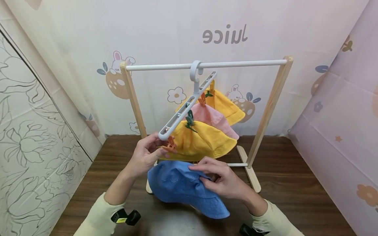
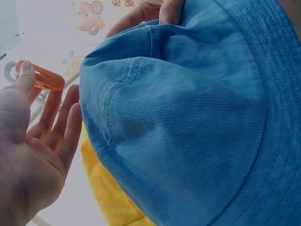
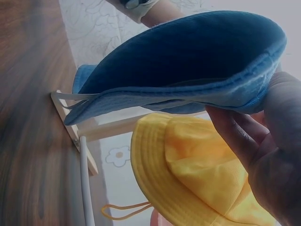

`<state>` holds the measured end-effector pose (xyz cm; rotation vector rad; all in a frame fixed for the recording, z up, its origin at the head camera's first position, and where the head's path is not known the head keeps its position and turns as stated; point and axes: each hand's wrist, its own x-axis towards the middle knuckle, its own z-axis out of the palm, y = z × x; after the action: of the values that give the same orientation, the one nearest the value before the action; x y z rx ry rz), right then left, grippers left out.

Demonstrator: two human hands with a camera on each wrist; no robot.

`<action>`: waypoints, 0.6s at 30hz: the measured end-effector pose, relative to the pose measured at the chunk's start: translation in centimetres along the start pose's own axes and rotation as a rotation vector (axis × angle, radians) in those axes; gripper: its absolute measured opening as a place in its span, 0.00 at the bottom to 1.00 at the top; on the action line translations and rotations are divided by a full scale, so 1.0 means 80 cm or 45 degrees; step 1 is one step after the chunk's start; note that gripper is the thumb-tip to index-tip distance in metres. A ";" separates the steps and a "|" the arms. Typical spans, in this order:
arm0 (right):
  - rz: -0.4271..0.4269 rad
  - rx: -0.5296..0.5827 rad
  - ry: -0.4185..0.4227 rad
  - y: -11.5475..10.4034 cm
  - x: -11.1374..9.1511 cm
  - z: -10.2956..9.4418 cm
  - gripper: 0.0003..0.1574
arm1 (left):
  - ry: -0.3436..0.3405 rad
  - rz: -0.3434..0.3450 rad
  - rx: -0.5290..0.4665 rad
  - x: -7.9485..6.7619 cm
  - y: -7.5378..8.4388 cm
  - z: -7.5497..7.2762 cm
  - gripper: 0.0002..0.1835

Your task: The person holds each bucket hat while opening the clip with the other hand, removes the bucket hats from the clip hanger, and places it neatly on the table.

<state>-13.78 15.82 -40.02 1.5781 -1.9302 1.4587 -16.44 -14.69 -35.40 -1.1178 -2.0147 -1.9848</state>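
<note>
My left hand (image 1: 146, 154) pinches an orange clothespin (image 1: 170, 144) at the near end of a white hanger (image 1: 186, 106). In the left wrist view the clothespin (image 2: 41, 75) sits between thumb and fingertips. My right hand (image 1: 220, 177) grips a blue bucket hat (image 1: 183, 183) by its cloth, just below the clothespin. The right wrist view shows the hat's (image 3: 188, 52) dark inside and a pale strap. Behind it, a yellow hat (image 1: 203, 141) hangs from a green clothespin (image 1: 190, 118). Farther back hang a pink hat (image 1: 214, 118) from an orange clothespin and another yellow hat (image 1: 228, 105).
The hanger hooks over the white rail (image 1: 242, 64) of a wooden rack (image 1: 270, 111). The rack stands on a dark wood table (image 1: 295, 186). A printed curtain (image 1: 156, 32) closes off the back, with patterned cloth on both sides.
</note>
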 end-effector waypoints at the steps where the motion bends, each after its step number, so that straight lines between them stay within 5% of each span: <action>1: 0.000 -0.003 0.000 0.000 0.000 0.000 0.39 | 0.001 0.004 -0.006 0.000 0.000 0.000 0.20; 18: 0.015 -0.011 -0.004 0.001 -0.006 -0.008 0.38 | 0.004 0.119 -0.081 0.003 0.000 0.000 0.19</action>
<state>-13.93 16.60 -40.15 1.5689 -1.9478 1.4509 -16.57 -14.60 -35.26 -1.1979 -1.8732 -2.0163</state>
